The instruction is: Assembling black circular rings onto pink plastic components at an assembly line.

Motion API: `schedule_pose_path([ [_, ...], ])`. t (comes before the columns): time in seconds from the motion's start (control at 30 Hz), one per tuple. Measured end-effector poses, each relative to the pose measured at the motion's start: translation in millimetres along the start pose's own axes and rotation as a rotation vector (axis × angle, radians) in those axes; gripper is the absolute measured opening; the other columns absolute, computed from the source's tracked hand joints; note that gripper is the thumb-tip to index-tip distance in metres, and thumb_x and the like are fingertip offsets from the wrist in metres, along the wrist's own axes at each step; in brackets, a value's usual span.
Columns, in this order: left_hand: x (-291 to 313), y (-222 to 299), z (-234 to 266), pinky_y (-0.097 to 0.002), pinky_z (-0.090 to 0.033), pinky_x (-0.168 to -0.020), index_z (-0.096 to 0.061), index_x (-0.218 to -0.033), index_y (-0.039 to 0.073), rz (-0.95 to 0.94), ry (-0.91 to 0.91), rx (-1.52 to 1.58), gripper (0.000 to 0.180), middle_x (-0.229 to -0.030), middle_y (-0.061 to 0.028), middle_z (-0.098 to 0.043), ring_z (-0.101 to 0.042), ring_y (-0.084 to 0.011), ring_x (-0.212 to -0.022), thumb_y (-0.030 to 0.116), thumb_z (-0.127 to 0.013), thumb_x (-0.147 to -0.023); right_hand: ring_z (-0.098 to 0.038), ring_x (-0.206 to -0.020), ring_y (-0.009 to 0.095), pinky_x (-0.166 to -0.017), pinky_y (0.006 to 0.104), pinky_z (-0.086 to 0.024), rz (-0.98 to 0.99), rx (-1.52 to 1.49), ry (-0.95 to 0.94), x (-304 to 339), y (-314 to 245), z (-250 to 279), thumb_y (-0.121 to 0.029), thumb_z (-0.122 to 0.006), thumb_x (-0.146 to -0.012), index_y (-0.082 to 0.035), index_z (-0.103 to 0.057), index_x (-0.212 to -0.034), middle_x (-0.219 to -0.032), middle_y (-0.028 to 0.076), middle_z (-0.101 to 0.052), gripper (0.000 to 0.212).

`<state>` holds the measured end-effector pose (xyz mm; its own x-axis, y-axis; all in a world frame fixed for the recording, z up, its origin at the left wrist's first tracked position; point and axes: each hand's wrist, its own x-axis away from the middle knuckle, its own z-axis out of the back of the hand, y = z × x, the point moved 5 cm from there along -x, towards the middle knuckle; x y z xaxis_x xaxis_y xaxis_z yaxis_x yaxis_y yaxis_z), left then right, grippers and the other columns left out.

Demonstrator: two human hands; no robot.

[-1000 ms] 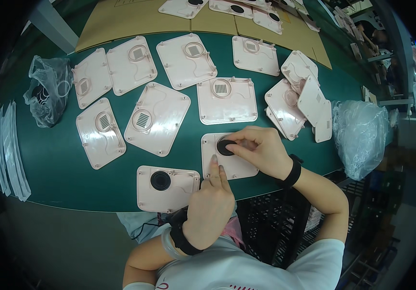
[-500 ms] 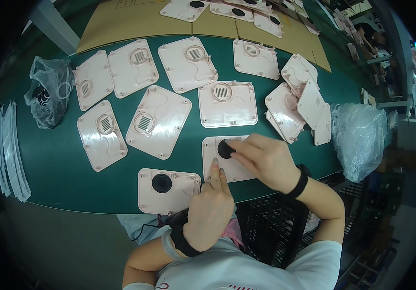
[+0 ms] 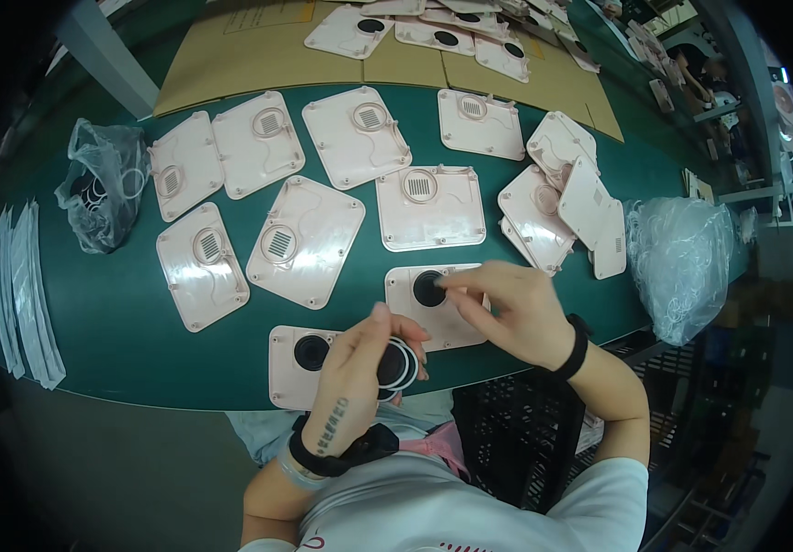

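I'm in a factory workshop: matching pale panels (image 3: 318,262) across my green counter (image 3: 138,340), another person (image 3: 691,66) upper right.

Looks softly lit over the table (image 3: 129,331), glares on left panels (image 3: 196,287), blurs at the right hand (image 3: 522,317), bends and darkens toward the edges.

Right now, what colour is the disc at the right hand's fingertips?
The disc is black; best seen in the head view.
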<state>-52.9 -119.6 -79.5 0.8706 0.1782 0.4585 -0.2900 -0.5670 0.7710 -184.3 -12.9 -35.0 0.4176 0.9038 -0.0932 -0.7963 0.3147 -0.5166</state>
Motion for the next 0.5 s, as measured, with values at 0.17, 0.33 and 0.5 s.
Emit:
schedule_pose_path([
  [0.17,0.2,-13.7,1.5,-0.0178,-0.041,-0.039,-0.059,-0.087,0.003,0.123,0.016,0.185,0.07,-0.071,-0.0042,-0.061,-0.062,-0.0108,-0.06,0.061,-0.021,-0.096,-0.061,-0.065,0.019,-0.061,0.0289,-0.049,0.164,-0.449,-0.05,-4.2,-41.3,6.9,-0.011,-0.078,-0.072,-0.008,-0.073,-0.092,-0.078,0.005,-0.06,0.021],
  [0.33,5.7,-12.4,-4.3,-0.0173,-0.04,-0.037,-0.059,-0.088,0.003,0.191,-0.051,0.183,0.083,-0.068,-0.0042,-0.06,-0.062,-0.0105,-0.059,0.072,-0.013,-0.09,-0.061,-0.074,0.016,-0.065,0.0278,-0.049,0.04,-0.567,-0.252,2.3,-42.2,-6.3,-0.011,-0.078,-0.073,-0.007,-0.072,-0.089,-0.089,0.004,-0.06,0.018],
  [0.5,3.8,-18.3,-5.1,-0.0174,-0.041,-0.038,-0.059,-0.09,0.002,0.16,-0.117,0.095,0.089,-0.069,-0.0048,-0.061,-0.063,-0.0107,-0.061,0.075,-0.009,-0.088,-0.06,-0.079,0.015,-0.067,0.0273,-0.048,0.01,-0.779,-0.374,-0.1,-33.7,-14.0,-0.011,-0.077,-0.074,-0.008,-0.073,-0.088,-0.093,0.004,-0.059,0.015],
])
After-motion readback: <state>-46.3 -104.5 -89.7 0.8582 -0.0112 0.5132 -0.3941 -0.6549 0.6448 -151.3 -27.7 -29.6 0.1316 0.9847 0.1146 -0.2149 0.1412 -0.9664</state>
